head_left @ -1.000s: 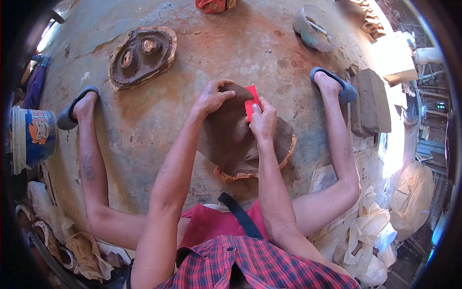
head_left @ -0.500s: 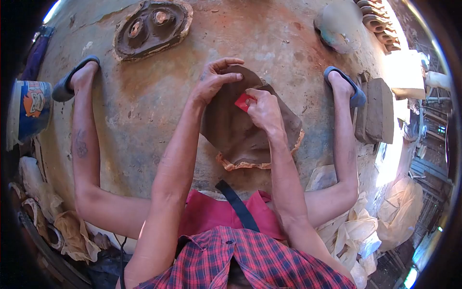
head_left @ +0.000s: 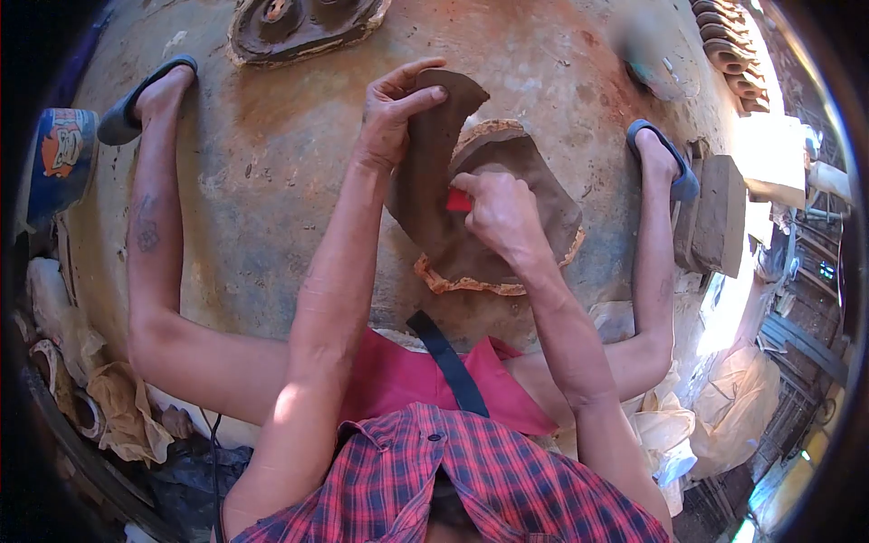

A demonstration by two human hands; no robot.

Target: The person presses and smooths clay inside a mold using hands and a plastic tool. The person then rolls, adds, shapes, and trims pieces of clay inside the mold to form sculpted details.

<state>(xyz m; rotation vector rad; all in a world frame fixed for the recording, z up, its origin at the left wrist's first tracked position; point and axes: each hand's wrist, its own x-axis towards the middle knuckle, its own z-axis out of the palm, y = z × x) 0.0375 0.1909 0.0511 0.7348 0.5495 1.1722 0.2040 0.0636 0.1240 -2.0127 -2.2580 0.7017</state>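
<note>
My left hand [head_left: 387,122] grips the upper edge of a dark brown clay slab [head_left: 427,167] between thumb and fingers and holds that part up. The lifted strip has come away from the far rim of a mould lined with clay [head_left: 534,176], whose rough orange rim [head_left: 466,283] shows at the near side. A small flat red scraper [head_left: 459,200] is pinched in my right hand [head_left: 502,213], low over the clay beside the lifted strip. Whether the scraper touches the clay is hard to tell.
A second clay-filled mould [head_left: 312,32] lies at the far left. A blue bucket [head_left: 63,167] stands at left. Grey blocks [head_left: 718,217] are beside my right foot, with stacked curved clay pieces [head_left: 724,45] beyond. Crumpled plastic bags [head_left: 738,407] lie at right.
My left hand has raised the slab's left part up and away, uncovering the mould's far rim. My right hand stays low over the clay with the red scraper. The view has shifted slightly.
</note>
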